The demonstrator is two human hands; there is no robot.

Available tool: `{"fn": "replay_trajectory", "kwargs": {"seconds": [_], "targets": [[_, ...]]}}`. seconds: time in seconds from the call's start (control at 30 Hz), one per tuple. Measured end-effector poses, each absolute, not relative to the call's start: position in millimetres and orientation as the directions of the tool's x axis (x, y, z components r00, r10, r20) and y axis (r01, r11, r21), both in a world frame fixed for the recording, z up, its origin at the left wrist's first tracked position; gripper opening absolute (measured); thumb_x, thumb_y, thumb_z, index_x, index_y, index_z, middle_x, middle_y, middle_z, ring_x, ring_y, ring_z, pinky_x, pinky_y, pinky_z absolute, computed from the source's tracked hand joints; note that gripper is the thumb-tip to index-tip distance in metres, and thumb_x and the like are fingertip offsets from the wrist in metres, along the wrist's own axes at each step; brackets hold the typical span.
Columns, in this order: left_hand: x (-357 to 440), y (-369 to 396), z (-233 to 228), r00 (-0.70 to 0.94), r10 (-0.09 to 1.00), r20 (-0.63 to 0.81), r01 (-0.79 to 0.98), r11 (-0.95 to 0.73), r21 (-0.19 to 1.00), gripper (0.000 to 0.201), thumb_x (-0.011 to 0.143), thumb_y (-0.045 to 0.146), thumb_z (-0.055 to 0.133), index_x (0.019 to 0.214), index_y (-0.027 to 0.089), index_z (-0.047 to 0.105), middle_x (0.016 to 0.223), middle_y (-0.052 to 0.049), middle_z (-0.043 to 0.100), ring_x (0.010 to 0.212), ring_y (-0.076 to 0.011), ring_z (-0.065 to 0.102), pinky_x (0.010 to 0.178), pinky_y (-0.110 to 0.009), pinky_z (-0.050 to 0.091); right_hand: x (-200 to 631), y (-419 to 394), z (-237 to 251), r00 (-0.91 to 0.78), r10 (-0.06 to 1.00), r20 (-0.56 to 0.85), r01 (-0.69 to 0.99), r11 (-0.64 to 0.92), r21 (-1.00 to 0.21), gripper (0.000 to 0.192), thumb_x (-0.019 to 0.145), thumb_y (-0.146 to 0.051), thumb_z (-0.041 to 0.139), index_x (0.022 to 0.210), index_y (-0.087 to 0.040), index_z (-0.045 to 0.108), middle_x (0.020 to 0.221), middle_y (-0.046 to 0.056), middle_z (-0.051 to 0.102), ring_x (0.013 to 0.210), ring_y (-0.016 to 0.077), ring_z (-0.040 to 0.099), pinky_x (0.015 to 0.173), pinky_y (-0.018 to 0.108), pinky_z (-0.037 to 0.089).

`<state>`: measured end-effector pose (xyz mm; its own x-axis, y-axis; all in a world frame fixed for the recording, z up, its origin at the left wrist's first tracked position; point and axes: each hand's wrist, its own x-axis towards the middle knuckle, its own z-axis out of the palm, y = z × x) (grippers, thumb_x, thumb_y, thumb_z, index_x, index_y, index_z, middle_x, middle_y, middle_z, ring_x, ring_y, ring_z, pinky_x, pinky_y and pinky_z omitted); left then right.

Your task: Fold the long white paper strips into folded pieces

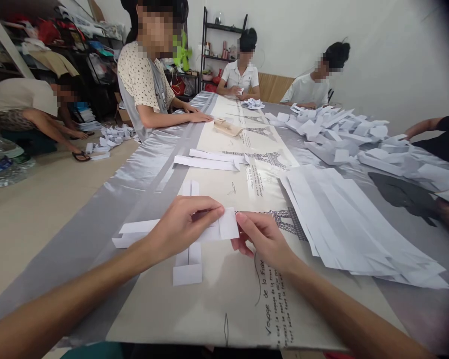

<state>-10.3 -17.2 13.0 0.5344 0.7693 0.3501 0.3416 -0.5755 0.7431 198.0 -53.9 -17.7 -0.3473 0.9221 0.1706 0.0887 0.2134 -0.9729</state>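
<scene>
Two folded paper strips (189, 227) lie crossed on the tablecloth (224, 304), right in front of the person, centre of view. One strip's long axis runs left-right, the other runs away from the body & toward it, its near end folded over at the bottom.

Left hand (185, 224) sits on the crossing itself, fingers curled & narrow, thumb and forefinger pinching the right-hand flap of the crosswise strip. Right hand (264, 239) is just beside that flap's free end, fingertips closed narrow at its edge, touching or nearly so; can't tell if it really grips. So the left hand is the nearer one, on top of the work; the flap points toward the right hand.

Stack of flat paper strips (344, 224) fans out to the right, near the right forearm. Pile of finished folded pieces (340, 134) further back. Other ppl sit round the table w/ their own paper; one crouches on the floor at left.
</scene>
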Motion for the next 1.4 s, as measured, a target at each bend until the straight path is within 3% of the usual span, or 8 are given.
{"fn": "replay_trajectory", "kwargs": {"seconds": [0.1,0.3,0.53,0.63,0.83,1.03,1.23,1.4], "targets": [[-12,-16,13,0.506,0.8,0.323,0.349,-0.532,0.771,0.03,0.099,0.034,0.054,0.081,0.016,0.069,0.083,-0.002,0.071,0.074,-0.0141,0.06,0.059,-0.023,0.042,200,-55,-17,-0.387,0.909,0.156,0.089,0.205,-0.975,0.046,0.103,-0.043,0.047,0.066,-0.019,0.056,0.057,-0.003,0.052,0.044,0.0079,0.042,0.043,0.024,0.033],[-12,-15,24,0.532,0.806,0.258,0.352,-0.488,0.799,0.027,0.097,0.032,0.056,0.082,0.018,0.072,0.08,0.0,0.073,0.073,-0.0143,0.061,0.065,-0.024,0.046,197,-54,-14,-0.344,0.885,0.314,0.287,0.418,-0.862,0.044,0.102,-0.031,0.049,0.061,-0.019,0.05,0.057,-0.003,0.05,0.051,0.0088,0.04,0.051,0.025,0.033],[-12,-18,22,0.489,0.828,0.274,0.359,-0.478,0.802,0.028,0.097,0.033,0.056,0.08,0.017,0.071,0.08,-0.001,0.072,0.073,-0.0141,0.06,0.061,-0.023,0.044,198,-53,-15,-0.415,0.881,0.228,0.184,0.327,-0.927,0.043,0.104,-0.035,0.046,0.064,-0.02,0.05,0.058,-0.003,0.05,0.054,0.01,0.048,0.057,0.025,0.045],[-13,-17,25,0.563,0.786,0.256,0.325,-0.495,0.806,0.025,0.097,0.033,0.058,0.084,0.018,0.073,0.081,0.0,0.072,0.071,-0.0129,0.06,0.063,-0.023,0.045,198,-54,-17,-0.431,0.847,0.312,0.239,0.441,-0.865,0.041,0.103,-0.03,0.046,0.063,-0.021,0.044,0.057,-0.004,0.045,0.056,0.0108,0.05,0.064,0.026,0.05],[-17,-14,27,0.616,0.731,0.294,0.333,-0.579,0.744,0.024,0.096,0.035,0.063,0.082,0.02,0.075,0.072,0.001,0.068,0.063,-0.0111,0.055,0.058,-0.023,0.041,195,-56,-22,-0.46,0.768,0.446,0.336,0.615,-0.713,0.035,0.103,-0.023,0.043,0.068,-0.023,0.039,0.06,-0.005,0.038,0.056,0.0111,0.044,0.062,0.026,0.047],[-18,-17,27,0.675,0.619,0.401,0.247,-0.702,0.668,0.028,0.1,0.027,0.055,0.081,0.019,0.074,0.078,-0.002,0.069,0.066,-0.012,0.056,0.061,-0.025,0.042,194,-57,-24,-0.463,0.748,0.475,0.379,0.652,-0.657,0.033,0.103,-0.022,0.044,0.071,-0.023,0.04,0.061,-0.005,0.037,0.057,0.0117,0.043,0.058,0.026,0.042],[-20,-16,31,0.735,0.602,0.312,0.265,-0.679,0.685,0.02,0.1,0.024,0.055,0.087,0.019,0.069,0.08,0.0,0.068,0.07,-0.0121,0.057,0.067,-0.025,0.044,194,-59,-27,-0.517,0.73,0.447,0.374,0.662,-0.649,0.03,0.104,-0.021,0.042,0.074,-0.023,0.04,0.064,-0.004,0.044,0.059,0.012,0.043,0.057,0.026,0.038],[-22,-17,28,0.759,0.526,0.385,0.238,-0.773,0.588,0.02,0.101,0.022,0.051,0.086,0.018,0.064,0.079,-0.002,0.064,0.073,-0.0139,0.055,0.068,-0.026,0.043,191,-61,-27,-0.543,0.722,0.43,0.36,0.662,-0.657,0.026,0.102,-0.02,0.041,0.076,-0.023,0.04,0.066,-0.003,0.044,0.059,0.0124,0.038,0.056,0.027,0.032]]}}
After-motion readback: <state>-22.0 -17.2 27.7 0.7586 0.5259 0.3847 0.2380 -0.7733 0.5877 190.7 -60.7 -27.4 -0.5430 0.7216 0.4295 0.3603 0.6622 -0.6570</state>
